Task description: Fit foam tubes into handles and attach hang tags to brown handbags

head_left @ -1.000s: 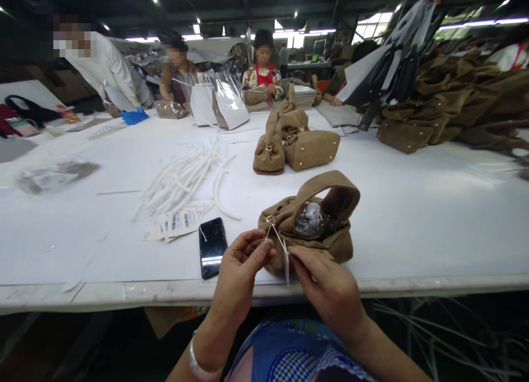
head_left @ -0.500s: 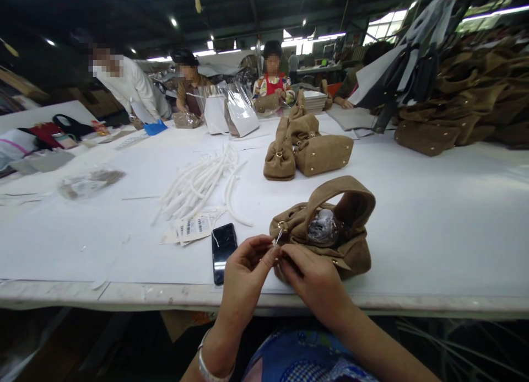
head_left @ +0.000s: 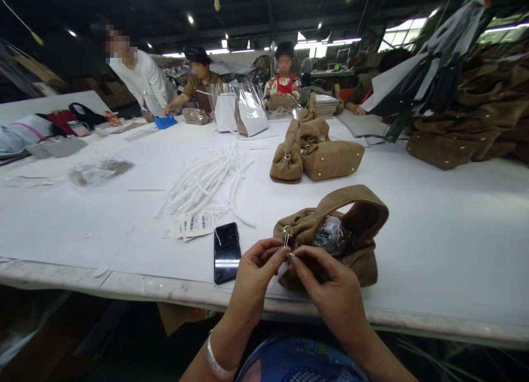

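A brown handbag (head_left: 297, 221) with a thick looped handle stands at the table's front edge, clear plastic-wrapped stuffing showing in its opening. From the gold ring (head_left: 287, 231) on its left end hangs a thin white string (head_left: 285, 240). My left hand (head_left: 260, 269) pinches the string between thumb and forefinger. Close beside it, my right hand (head_left: 326, 277) pinches a small white end of the string. A pale tag (head_left: 279, 273) shows partly below my fingertips, the rest hidden by them.
Left of my hands lie a black phone (head_left: 227, 249), barcode tags (head_left: 198, 224) and a pile of white tubes (head_left: 202, 183). More brown handbags (head_left: 333, 159) stand beyond; a heap of them (head_left: 475, 106) fills the right. Several people work across the white table (head_left: 433, 233).
My fingertips have moved slightly apart, and the pale tag now shows below them. The view has shifted a little, moving the scene rightward. A person across the table reaches toward the blue item.
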Demonstrator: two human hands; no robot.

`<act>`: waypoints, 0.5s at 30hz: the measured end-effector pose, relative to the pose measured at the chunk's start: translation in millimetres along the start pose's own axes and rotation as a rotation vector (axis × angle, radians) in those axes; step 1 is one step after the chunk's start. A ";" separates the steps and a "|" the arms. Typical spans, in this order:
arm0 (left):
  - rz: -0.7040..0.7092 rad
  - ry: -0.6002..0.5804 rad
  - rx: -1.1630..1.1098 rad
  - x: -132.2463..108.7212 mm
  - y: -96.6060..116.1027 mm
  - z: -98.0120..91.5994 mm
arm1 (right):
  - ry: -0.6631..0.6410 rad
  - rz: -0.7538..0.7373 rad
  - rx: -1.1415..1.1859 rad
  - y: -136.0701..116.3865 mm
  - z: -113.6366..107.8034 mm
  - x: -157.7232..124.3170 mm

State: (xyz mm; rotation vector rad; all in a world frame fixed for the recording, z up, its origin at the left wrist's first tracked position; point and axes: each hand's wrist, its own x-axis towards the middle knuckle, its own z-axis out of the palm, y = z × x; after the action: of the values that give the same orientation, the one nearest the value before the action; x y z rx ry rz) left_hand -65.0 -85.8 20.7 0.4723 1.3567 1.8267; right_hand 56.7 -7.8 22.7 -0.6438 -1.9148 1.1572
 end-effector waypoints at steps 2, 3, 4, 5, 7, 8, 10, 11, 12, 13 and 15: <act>-0.001 0.004 -0.043 -0.1 0.6 2.0 | -0.011 0.026 0.042 1.0 0.0 -0.1; 0.001 0.008 -0.065 -0.3 0.8 2.8 | -0.016 0.038 0.059 1.5 -0.1 -0.3; 0.004 0.011 -0.085 -0.6 0.9 3.6 | -0.021 0.051 0.072 2.0 -0.2 -0.7; 0.007 0.014 -0.101 -1.0 0.9 4.2 | -0.026 0.060 0.077 2.4 -0.3 -1.0; 0.008 0.017 -0.125 -1.5 0.7 5.2 | -0.027 0.054 0.059 2.8 -0.2 -1.6; 0.005 0.018 -0.134 -1.6 0.6 5.5 | -0.025 0.043 0.039 2.8 -0.1 -1.8; -0.005 0.012 -0.148 -1.8 0.3 5.9 | -0.016 0.022 0.004 2.6 0.6 -2.2; -0.011 0.009 -0.152 -1.9 0.1 6.0 | -0.011 0.022 0.005 2.5 1.0 -2.5; -0.015 0.004 -0.154 -2.2 0.0 6.1 | -0.010 0.030 0.019 2.4 1.5 -2.8; -0.016 0.002 -0.152 -2.6 -0.1 6.1 | -0.012 0.044 0.038 2.4 1.9 -3.2; -0.014 0.000 -0.136 -3.7 -0.5 5.9 | -0.017 0.066 0.060 2.3 2.4 -4.2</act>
State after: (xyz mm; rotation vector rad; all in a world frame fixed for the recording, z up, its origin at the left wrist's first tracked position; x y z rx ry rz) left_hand -58.4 -84.9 23.0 0.3907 1.2234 1.8928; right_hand 57.1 -11.0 18.5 -0.6712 -1.8778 1.2607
